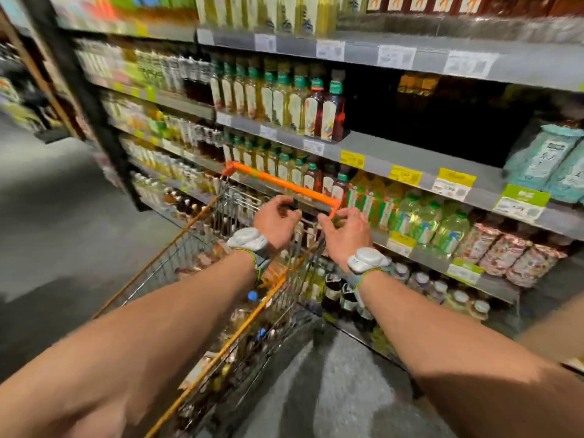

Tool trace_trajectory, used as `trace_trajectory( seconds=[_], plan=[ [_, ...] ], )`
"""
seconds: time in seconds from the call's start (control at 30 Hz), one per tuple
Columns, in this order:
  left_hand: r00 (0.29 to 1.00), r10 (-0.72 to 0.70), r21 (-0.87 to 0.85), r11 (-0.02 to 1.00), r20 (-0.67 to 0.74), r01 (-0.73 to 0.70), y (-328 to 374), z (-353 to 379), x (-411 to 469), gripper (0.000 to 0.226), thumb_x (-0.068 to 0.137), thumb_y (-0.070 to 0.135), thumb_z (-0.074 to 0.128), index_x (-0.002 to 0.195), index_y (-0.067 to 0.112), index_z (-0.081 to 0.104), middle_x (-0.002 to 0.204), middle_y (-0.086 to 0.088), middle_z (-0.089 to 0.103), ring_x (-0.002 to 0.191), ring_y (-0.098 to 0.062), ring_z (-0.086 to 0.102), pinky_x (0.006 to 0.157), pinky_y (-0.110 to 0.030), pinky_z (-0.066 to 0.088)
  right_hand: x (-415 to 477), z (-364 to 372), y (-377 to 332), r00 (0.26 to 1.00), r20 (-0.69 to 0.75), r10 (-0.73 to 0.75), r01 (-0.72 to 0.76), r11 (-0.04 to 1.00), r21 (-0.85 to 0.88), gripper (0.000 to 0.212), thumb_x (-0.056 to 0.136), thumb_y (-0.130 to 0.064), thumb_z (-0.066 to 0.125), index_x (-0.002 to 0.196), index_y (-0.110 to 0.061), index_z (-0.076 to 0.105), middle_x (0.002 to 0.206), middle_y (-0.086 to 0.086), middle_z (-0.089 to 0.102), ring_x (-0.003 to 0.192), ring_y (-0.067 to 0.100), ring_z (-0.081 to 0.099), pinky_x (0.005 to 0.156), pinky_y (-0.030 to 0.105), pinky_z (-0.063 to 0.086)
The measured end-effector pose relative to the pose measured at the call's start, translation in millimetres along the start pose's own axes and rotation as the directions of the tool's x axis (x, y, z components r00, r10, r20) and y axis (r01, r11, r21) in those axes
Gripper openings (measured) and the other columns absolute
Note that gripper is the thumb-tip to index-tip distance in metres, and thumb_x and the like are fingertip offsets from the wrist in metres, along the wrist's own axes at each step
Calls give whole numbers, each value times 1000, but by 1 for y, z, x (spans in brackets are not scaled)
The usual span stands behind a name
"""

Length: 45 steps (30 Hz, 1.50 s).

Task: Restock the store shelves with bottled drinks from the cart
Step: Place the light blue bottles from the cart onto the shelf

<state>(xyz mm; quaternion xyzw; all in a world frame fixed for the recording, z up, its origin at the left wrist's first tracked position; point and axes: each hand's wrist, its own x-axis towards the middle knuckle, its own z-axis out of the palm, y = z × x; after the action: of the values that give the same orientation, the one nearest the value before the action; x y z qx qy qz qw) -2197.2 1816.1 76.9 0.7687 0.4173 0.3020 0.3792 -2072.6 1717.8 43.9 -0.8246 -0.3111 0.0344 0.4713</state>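
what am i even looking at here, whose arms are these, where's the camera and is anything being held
There is no machine here: a person works with bare hands. The single picture comes from a wide-angle camera worn on the person's head, looking forward and down, so both arms stretch out from the bottom edge. The left hand and the right hand reach with curled fingers toward the orange handle of a wire metal shopping cart loaded with bottles. Blur hides whether they grip it. Each wrist wears a white strapped device. On the right stand grey store shelves lined with green-capped bottled drinks.
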Motion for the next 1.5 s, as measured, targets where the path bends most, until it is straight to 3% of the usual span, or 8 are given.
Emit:
trace_trajectory(
  seconds=[0.43, 0.53, 0.67, 0.83, 1.0, 1.17, 1.3, 1.5],
  plan=[
    [936, -232, 0, 971, -265, 241, -141, -140, -16, 28, 94, 32, 69, 120, 25, 68, 84, 6, 67, 76, -14, 64, 64, -20, 43, -66, 172, -101, 945, 291, -149, 153, 988, 11, 46, 89, -55, 67, 112, -15, 59, 119, 7, 58, 105, 29, 58, 84, 42, 49],
    [897, -304, -24, 949, -320, 314, -167, -154, -20, 27, 94, 26, 67, 121, 26, 69, 85, 1, 69, 78, -20, 66, 68, -29, 46, -71, 206, -108, 905, 371, -206, 200, 978, 55, 46, 89, -54, 67, 111, -14, 59, 117, 8, 58, 103, 30, 57, 80, 38, 45],
    [830, -395, -55, 911, -394, 408, -195, -175, -22, 32, 93, 26, 69, 125, 21, 68, 86, 1, 69, 81, -21, 66, 68, -27, 43, -73, 247, -120, 829, 490, -270, 268, 961, 75, 46, 89, -55, 66, 113, -16, 59, 118, 7, 59, 103, 29, 58, 74, 35, 40],
    [750, -488, -124, 864, -447, 489, -224, -192, -36, 37, 94, 28, 71, 129, 17, 66, 95, -6, 72, 93, -26, 69, 88, -37, 53, -81, 281, -135, 710, 616, -343, 313, 936, 160, 43, 93, -48, 66, 113, -10, 59, 119, 11, 60, 106, 33, 59, 88, 42, 47],
    [629, -533, -95, 800, -566, 593, -263, -208, -69, 31, 92, 30, 70, 122, 24, 68, 90, 3, 72, 78, -12, 64, 71, -19, 48, -115, 319, -138, 599, 715, -361, 335, 924, 185, 43, 94, -47, 66, 115, -10, 58, 121, 10, 59, 105, 30, 58, 79, 31, 38],
    [600, -581, -121, 766, -550, 631, -302, -229, -102, 30, 92, 26, 70, 121, 23, 68, 77, 13, 65, 60, 11, 59, 58, -3, 41, -157, 354, -135, 517, 780, -353, 325, 924, 203, 44, 92, -49, 66, 114, -12, 59, 120, 10, 58, 101, 30, 59, 83, 39, 48],
    [542, -644, -125, 698, -540, 705, -343, -239, -131, 32, 90, 32, 71, 122, 27, 69, 94, 3, 69, 82, -10, 65, 79, -23, 48, -208, 384, -128, 428, 851, -303, 330, 929, 165, 43, 91, -50, 66, 116, -14, 59, 119, 9, 61, 104, 28, 60, 90, 43, 51],
    [521, -713, -113, 634, -469, 765, -391, -233, -174, 32, 92, 31, 68, 124, 26, 69, 90, 5, 70, 81, -14, 67, 66, -13, 40, -271, 406, -94, 263, 932, -249, 356, 923, 146, 45, 91, -50, 66, 118, -15, 60, 116, 6, 61, 105, 24, 59, 86, 34, 47]
  ],
)
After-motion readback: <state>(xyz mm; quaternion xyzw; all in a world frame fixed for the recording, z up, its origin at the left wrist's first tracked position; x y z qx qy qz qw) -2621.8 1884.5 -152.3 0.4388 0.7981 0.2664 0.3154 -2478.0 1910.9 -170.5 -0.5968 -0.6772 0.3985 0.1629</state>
